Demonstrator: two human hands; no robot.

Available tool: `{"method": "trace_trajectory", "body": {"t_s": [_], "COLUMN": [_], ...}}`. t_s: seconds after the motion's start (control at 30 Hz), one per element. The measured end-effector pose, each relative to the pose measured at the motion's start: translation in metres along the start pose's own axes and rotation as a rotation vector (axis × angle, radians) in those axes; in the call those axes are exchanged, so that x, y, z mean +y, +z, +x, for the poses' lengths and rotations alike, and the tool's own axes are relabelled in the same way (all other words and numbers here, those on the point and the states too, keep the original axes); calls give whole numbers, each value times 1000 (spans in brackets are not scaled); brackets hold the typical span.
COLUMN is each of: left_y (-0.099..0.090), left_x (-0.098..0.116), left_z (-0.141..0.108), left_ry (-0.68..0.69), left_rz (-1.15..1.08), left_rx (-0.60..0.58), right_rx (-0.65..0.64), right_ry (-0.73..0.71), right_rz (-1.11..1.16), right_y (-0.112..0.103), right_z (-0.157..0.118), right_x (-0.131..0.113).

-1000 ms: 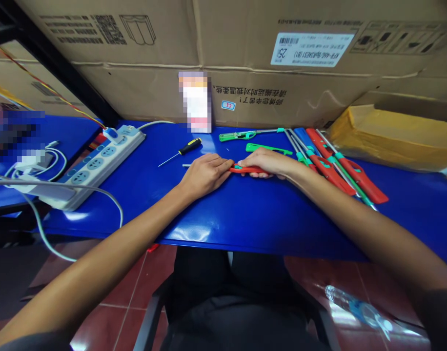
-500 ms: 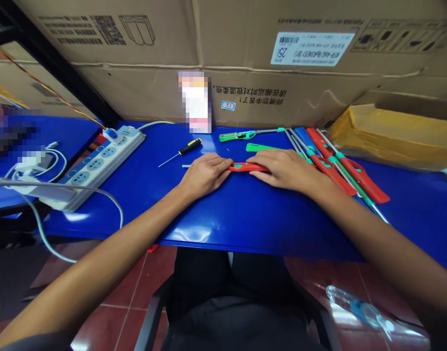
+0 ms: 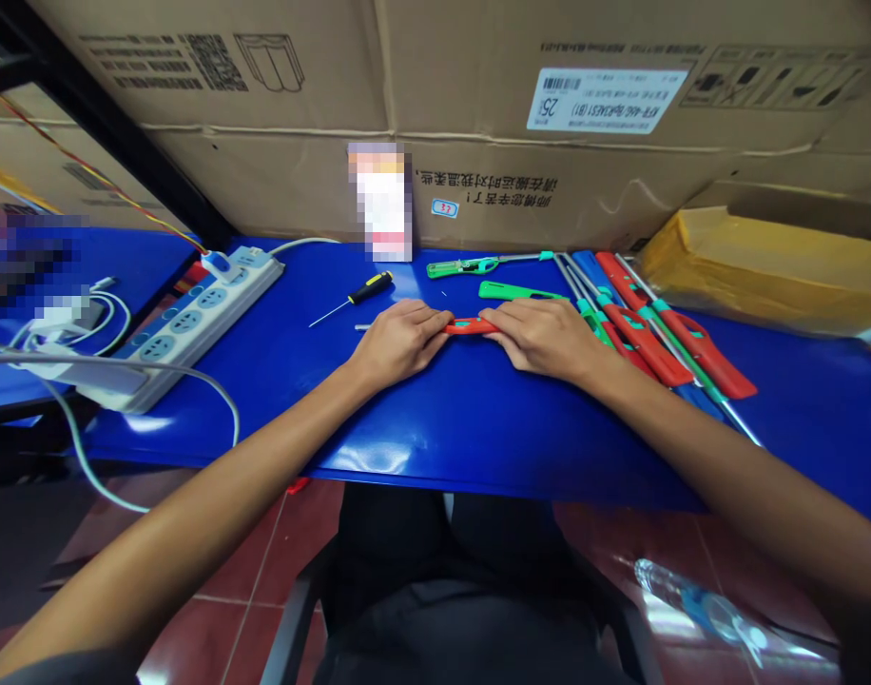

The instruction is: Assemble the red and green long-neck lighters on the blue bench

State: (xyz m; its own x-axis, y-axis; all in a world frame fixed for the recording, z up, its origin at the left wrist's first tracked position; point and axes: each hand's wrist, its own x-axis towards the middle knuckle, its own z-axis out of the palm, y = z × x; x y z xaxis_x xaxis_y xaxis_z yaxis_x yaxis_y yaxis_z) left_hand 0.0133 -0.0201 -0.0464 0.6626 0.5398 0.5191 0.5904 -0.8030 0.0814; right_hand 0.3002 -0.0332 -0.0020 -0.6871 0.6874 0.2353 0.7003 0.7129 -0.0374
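Head view: the left hand (image 3: 399, 342) and right hand (image 3: 546, 338) sit together, fingers clamped on either end of a long red-and-teal plastic handle (image 3: 471, 326) — lying on a glossy blue tabletop (image 3: 478, 447), near a yellow-and-black screwdriver (image 3: 370, 286).

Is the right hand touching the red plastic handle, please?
Touching: the head view shows the right hand covering one end of the red plastic handle.

The person's bare left hand (image 3: 399, 342) and right hand (image 3: 546, 338) lead back into long bare forearms (image 3: 193, 485) that meet a dark left sleeve (image 3: 71, 674) and dark right sleeve (image 3: 856, 647) at the view's lower corners, with dark trousers (image 3: 435, 561) between.
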Motion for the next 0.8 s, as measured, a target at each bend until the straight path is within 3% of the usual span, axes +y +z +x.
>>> {"method": "trace_trajectory", "body": {"t_s": [0.23, 0.43, 0.67, 0.8], "left_y": [-1, -4, -3, -3], "left_x": [4, 6, 4, 3], "left_z": [0, 1, 1, 2], "left_ry": [19, 86, 106, 91], "left_rz": [67, 112, 109, 49], "left_rx": [16, 12, -8, -12], "right_rx": [20, -139, -183, -141], "right_ry": [114, 301, 410, 458], "right_rz": [319, 722, 827, 904], "right_y": [-5, 0, -1, 2], "right_z": [6, 16, 17, 16], "right_x": [2, 2, 3, 1]}}
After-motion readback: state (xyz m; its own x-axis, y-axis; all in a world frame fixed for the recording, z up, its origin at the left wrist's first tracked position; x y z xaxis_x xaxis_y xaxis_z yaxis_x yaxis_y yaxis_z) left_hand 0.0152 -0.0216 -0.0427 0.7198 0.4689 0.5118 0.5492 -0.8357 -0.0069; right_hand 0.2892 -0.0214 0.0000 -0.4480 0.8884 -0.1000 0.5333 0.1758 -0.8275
